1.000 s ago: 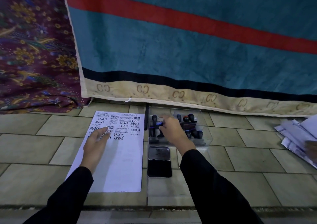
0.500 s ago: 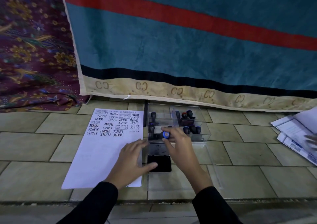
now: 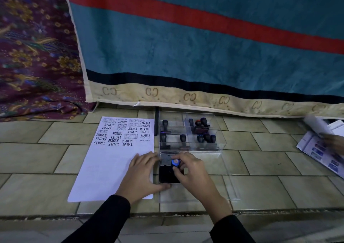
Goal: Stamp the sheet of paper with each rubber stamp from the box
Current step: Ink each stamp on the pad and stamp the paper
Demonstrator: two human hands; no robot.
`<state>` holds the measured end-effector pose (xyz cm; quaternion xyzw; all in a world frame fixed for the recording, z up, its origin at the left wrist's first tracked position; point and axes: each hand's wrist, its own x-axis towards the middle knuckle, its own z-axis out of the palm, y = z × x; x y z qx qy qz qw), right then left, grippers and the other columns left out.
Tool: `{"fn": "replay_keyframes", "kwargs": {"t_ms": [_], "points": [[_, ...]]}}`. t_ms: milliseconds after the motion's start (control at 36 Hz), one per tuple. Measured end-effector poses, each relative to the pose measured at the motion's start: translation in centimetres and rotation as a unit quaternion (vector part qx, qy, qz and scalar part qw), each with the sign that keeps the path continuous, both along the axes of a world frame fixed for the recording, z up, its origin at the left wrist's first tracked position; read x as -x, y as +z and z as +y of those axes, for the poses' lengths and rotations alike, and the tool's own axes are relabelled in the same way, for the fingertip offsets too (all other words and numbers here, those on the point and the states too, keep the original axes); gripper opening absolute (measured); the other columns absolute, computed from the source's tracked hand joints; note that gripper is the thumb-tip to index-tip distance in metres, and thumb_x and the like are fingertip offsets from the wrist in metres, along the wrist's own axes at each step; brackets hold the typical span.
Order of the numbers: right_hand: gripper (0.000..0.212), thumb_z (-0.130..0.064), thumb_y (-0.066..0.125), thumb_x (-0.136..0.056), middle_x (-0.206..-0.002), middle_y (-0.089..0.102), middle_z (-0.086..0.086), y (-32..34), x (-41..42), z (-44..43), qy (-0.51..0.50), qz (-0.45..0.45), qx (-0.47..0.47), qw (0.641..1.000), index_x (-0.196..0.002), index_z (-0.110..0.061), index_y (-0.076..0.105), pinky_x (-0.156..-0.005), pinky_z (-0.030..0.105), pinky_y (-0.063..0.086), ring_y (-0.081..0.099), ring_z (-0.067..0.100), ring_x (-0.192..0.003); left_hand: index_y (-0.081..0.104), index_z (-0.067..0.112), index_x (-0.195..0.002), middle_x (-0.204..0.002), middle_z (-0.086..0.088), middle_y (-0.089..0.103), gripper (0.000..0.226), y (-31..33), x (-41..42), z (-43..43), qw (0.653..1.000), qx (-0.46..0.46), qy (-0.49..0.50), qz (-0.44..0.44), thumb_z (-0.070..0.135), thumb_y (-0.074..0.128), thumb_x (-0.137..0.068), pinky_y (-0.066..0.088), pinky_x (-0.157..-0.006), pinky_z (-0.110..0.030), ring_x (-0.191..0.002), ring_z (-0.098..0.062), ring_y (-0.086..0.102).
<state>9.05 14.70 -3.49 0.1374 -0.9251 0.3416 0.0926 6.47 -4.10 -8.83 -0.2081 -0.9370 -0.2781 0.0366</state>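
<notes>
So, change: right hand left the box; now pinches the blue-topped stamp over the ink pad | left hand slid down; fingers flat on the sheet | meaning: inking now; print on the blank half probably next

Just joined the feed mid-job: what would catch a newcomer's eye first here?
The right hand grips a blue-topped stamp over the black ink pad, near centre. Beside it the left hand rests flat on the sheet of paper, its top crowded with black prints. Behind stands the clear box of stamps, under a big teal blanket with a red stripe.
</notes>
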Motion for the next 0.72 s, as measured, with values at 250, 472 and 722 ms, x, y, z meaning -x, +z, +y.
{"fn": "replay_keyframes", "kwargs": {"t_ms": [250, 472, 722], "points": [[0.025, -0.014, 0.07, -0.081, -0.097, 0.063, -0.003, 0.1, -0.5, -0.5, 0.004, 0.036, 0.004, 0.999, -0.106, -0.015, 0.067, -0.073, 0.0, 0.039, 0.051, 0.0, -0.076, 0.039, 0.032, -0.137, -0.147, 0.018, 0.032, 0.097, 0.1, 0.0, 0.1, 1.0, 0.009, 0.007, -0.007, 0.087, 0.046, -0.058, -0.001, -0.117, -0.03, -0.138, 0.0, 0.019], [0.025, -0.011, 0.071, -0.08, -0.098, 0.064, 0.0, -0.2, -0.4, -0.8, 0.01, 0.049, -0.001, 0.999, -0.105, -0.014, 0.067, -0.078, 0.013, 0.046, 0.055, 0.004, -0.081, 0.041, 0.029, -0.136, -0.148, 0.017, 0.033, 0.093, 0.0, 0.0, 0.1, 1.0, -0.007, 0.009, -0.004, 0.082, 0.054, -0.061, -0.002, -0.117, -0.029, -0.138, 0.0, 0.021], [0.018, -0.007, 0.071, -0.078, -0.09, 0.064, 0.004, -0.1, 0.4, -1.6, -0.008, 0.048, -0.015, 0.999, -0.096, -0.009, 0.068, -0.074, 0.008, 0.036, 0.05, 0.005, -0.077, 0.037, 0.03, -0.138, -0.143, 0.016, 0.038, 0.096, 0.0, 0.0, 0.2, 1.0, -0.016, 0.016, -0.008, 0.081, 0.056, -0.059, 0.0, -0.116, -0.028, -0.137, -0.001, 0.023]]}}
